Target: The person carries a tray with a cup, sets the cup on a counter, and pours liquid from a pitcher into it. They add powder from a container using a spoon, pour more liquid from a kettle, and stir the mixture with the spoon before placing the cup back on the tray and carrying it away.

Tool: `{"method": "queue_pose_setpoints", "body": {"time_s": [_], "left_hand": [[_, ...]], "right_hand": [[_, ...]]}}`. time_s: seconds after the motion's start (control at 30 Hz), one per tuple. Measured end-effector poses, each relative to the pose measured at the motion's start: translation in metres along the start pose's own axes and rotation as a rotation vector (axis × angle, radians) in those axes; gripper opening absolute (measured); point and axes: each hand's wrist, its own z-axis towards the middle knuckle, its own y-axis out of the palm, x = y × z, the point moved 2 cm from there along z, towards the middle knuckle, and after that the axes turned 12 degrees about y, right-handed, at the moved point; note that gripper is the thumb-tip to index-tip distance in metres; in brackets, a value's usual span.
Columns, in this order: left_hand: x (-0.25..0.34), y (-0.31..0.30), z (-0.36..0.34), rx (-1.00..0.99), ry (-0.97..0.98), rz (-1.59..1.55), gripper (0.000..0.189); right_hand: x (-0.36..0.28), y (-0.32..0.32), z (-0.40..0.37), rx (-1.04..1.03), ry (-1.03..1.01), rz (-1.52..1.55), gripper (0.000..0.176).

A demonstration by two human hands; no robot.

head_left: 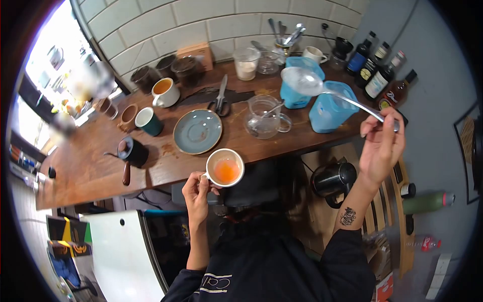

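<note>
My left hand [197, 193] grips the handle of a white cup [210, 160] with orange liquid inside, just off the counter's front edge. Raised at the right, my right hand [383, 146] is closed round the handle end of a metal spoon [347, 98]. The spoon's bowl reaches left over two light-blue plastic containers [322, 118]. Behind the cup lies a blue-grey saucer [198, 132] with brown stains. A glass mug [264, 118] with a spoon leaning in it stands between the saucer and the blue containers.
Scissors [222, 95] lie on the wooden counter [85, 168]. A second white cup [170, 95], a green cup [149, 122] and a black pot with a wooden handle [135, 152] stand at the left. Several bottles [378, 75] line the right wall. A black kettle [334, 181] sits below.
</note>
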Motion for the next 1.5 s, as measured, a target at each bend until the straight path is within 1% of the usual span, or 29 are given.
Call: {"method": "queue_pose_setpoints", "body": {"time_s": [0.1, 0.17, 0.23, 0.3, 0.47, 0.53, 0.57, 0.63, 0.67, 0.77, 0.83, 0.87, 0.97, 1.0, 1.07, 1.17, 1.23, 1.3, 1.5], "left_hand": [[-0.009, 0.013, 0.004, -0.051, -0.028, -0.013, 0.026], [-0.014, 0.024, 0.007, -0.049, -0.074, -0.038, 0.026], [-0.017, 0.034, 0.008, -0.076, -0.080, -0.053, 0.026], [-0.021, 0.042, 0.008, -0.085, -0.109, -0.047, 0.025], [-0.026, 0.055, 0.006, -0.115, -0.098, -0.063, 0.025], [-0.027, 0.058, 0.005, -0.106, -0.111, -0.049, 0.025], [-0.028, 0.059, 0.005, -0.104, -0.111, -0.047, 0.025], [-0.030, 0.063, 0.005, -0.079, -0.128, -0.072, 0.023], [-0.030, 0.066, 0.004, -0.075, -0.130, -0.069, 0.023], [-0.032, 0.077, 0.004, -0.057, -0.131, -0.071, 0.023], [-0.036, 0.084, 0.002, -0.048, -0.122, -0.079, 0.024], [-0.038, 0.088, 0.001, -0.043, -0.122, -0.079, 0.024], [-0.043, 0.098, -0.002, -0.046, -0.125, -0.037, 0.024], [-0.045, 0.101, -0.003, -0.053, -0.121, -0.044, 0.024], [-0.047, 0.108, -0.004, -0.056, -0.119, -0.048, 0.024], [-0.051, 0.115, -0.005, -0.062, -0.134, -0.014, 0.024], [-0.053, 0.120, -0.005, -0.078, -0.112, -0.024, 0.024], [-0.054, 0.124, -0.004, -0.054, -0.120, -0.029, 0.024], [-0.057, 0.130, -0.002, -0.030, -0.137, -0.008, 0.024]], "right_hand": [[-0.012, -0.031, 0.013, 0.095, -0.055, -0.051, 0.018], [-0.013, -0.045, 0.023, 0.132, -0.062, -0.076, 0.019], [-0.009, -0.055, 0.038, 0.165, -0.066, -0.097, 0.020], [0.000, -0.060, 0.054, 0.118, -0.052, -0.128, 0.020], [0.004, -0.063, 0.070, 0.141, -0.076, -0.234, 0.018], [0.005, -0.070, 0.070, 0.152, -0.056, -0.337, 0.017], [0.004, -0.073, 0.070, 0.150, -0.055, -0.334, 0.017], [0.001, -0.080, 0.072, 0.191, -0.032, -0.446, 0.017], [0.003, -0.082, 0.074, 0.187, -0.028, -0.444, 0.017], [0.009, -0.090, 0.079, 0.155, -0.045, -0.527, 0.016], [0.017, -0.093, 0.083, 0.089, 0.037, -0.651, 0.016], [0.023, -0.090, 0.085, 0.066, -0.022, -0.685, 0.017], [0.041, -0.088, 0.090, -0.029, -0.031, -0.821, 0.013], [0.044, -0.086, 0.092, -0.037, -0.032, -0.818, 0.013], [0.050, -0.081, 0.094, -0.179, -0.011, -0.849, 0.009], [0.061, -0.081, 0.100, -0.249, 0.039, -0.854, 0.007], [0.067, -0.082, 0.103, -0.258, 0.043, -0.830, 0.008], [0.070, -0.083, 0.104, -0.305, 0.140, -0.855, 0.010], [0.076, -0.084, 0.108, -0.310, 0.162, -0.816, 0.010]]}}
